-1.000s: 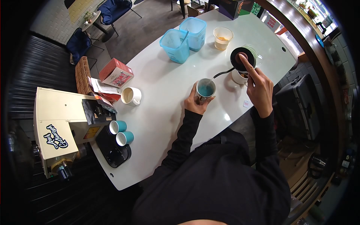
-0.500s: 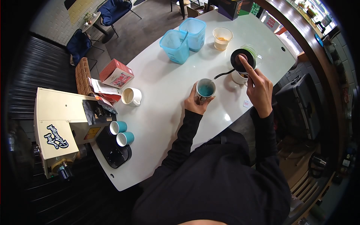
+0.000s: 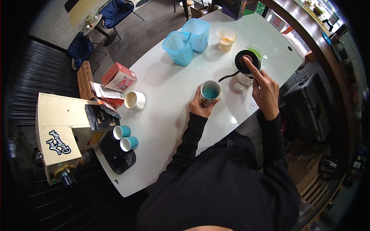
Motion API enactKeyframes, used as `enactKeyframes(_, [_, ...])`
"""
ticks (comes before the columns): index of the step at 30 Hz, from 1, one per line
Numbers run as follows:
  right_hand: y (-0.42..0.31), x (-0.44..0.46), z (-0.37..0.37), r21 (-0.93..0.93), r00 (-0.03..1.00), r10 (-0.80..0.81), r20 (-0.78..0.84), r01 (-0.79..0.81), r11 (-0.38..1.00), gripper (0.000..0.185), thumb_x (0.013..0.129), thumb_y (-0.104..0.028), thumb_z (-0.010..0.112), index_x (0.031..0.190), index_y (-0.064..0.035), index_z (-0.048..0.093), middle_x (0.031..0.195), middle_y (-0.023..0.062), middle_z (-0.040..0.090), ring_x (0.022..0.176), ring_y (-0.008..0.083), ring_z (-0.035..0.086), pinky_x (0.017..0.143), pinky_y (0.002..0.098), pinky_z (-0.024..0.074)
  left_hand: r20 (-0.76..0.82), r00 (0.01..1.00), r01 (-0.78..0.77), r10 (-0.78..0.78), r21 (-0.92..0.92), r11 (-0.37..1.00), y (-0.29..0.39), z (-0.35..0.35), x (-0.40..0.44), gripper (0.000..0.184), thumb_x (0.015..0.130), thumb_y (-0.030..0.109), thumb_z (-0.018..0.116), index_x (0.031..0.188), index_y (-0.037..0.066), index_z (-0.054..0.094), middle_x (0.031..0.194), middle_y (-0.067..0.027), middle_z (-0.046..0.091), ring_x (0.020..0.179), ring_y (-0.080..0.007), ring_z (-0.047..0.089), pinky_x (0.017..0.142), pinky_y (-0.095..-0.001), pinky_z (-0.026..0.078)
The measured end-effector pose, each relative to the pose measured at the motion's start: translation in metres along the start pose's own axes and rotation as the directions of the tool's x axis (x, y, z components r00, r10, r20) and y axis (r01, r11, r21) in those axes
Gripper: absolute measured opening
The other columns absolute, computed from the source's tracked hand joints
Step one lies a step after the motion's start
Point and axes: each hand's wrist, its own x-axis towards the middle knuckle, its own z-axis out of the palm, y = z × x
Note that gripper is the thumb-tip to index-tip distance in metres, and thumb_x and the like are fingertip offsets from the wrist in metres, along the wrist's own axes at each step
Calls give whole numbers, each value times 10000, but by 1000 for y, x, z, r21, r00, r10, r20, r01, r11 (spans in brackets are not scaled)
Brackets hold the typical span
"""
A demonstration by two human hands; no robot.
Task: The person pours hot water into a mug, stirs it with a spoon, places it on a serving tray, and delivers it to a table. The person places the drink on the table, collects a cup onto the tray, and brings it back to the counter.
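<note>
My left hand (image 3: 201, 106) is wrapped round a cup (image 3: 210, 84) whose inside shows blue, perhaps liquid or glaze; which, I cannot tell. A black gooseneck kettle (image 3: 241, 67) is in my right hand (image 3: 266, 93), its handle hidden under the palm. My index finger presses on the kettle's round lid. The thin spout points left, its tip at the cup's right rim, with a faint stream there. Partly covered by the kettle, a white cup (image 3: 246, 81) stands on the table. Behind the kettle is a green-tinted glass vessel (image 3: 264, 59).
On the white table (image 3: 162, 127) stand two blue plastic containers (image 3: 180, 57), a clear cup of orange-brown contents (image 3: 226, 44) and a white mug (image 3: 132, 101). Two teal cups (image 3: 132, 144) rest on a black tray by a cream machine (image 3: 58, 127). A red box (image 3: 119, 78) sits nearby.
The whole view has shifted very slightly. My hands keep the same holds, with the kettle's spout still at the cup's rim.
</note>
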Motion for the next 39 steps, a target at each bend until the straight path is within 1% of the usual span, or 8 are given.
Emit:
enactKeyframes(3, [1,-2,2,14,998,-51,-41,52,999,820,734,101,555,1420,-344,497,752,92,606,569,286,586,554,399,485,-72,995,-69,62,-96,993,-11,7,1,906,693,376,889,1396,0,459,539,-47,581,435,-70,478,450,-232,411])
enactKeyframes(18, [-1,-1,0,74,1000,-12,7,11,997,772,777,83,552,1431,-320,483,837,126,660,641,314,627,594,411,491,-49,998,-44,42,-21,999,-8,4,0,906,690,345,894,1404,5,452,500,-27,540,418,-58,455,432,-221,381])
enactKeyframes(21, [0,-3,0,121,987,107,118,-122,985,784,766,90,567,1436,-308,476,931,158,682,731,341,651,659,415,506,-54,998,-41,40,-29,999,-4,3,-1,906,689,344,894,1406,11,452,493,-26,532,414,-60,450,431,-223,379])
enactKeyframes(24, [4,-2,3,295,988,117,99,-142,945,798,763,123,555,1450,-271,461,1006,208,673,832,367,658,765,398,518,16,996,88,-88,-51,995,7,-1,0,811,717,256,882,1354,-45,481,1026,-150,726,926,-196,717,776,-311,570])
enactKeyframes(27, [12,-2,-1,448,971,187,148,-234,863,776,785,143,537,1464,-221,444,1071,211,670,881,303,688,863,371,517,13,998,55,-55,-17,998,8,-2,0,816,718,257,882,1358,-48,477,1016,-146,727,913,-189,718,758,-303,571])
enactKeyframes(30, [24,-3,-6,662,961,253,111,-261,703,740,817,161,534,1474,-164,430,1231,130,611,914,127,605,913,353,518,14,998,64,-64,-19,998,8,-2,0,818,718,261,882,1357,-49,476,1006,-139,728,906,-185,717,746,-305,573])
enactKeyframes(35, [57,-2,-37,676,935,354,3,-263,688,726,810,200,550,1462,-102,443,1260,102,589,823,100,565,707,260,514,38,994,103,-100,-82,991,7,0,0,806,736,227,869,1363,-65,456,1032,-167,714,925,-206,712,771,-319,580])
enactKeyframes(39, [101,-8,-52,567,884,442,-149,-290,771,702,798,165,510,1455,-72,440,1318,104,591,954,139,625,769,269,513,44,995,91,-87,-117,989,3,1,0,808,743,204,863,1367,-81,437,1049,-189,704,951,-218,706,808,-326,580])
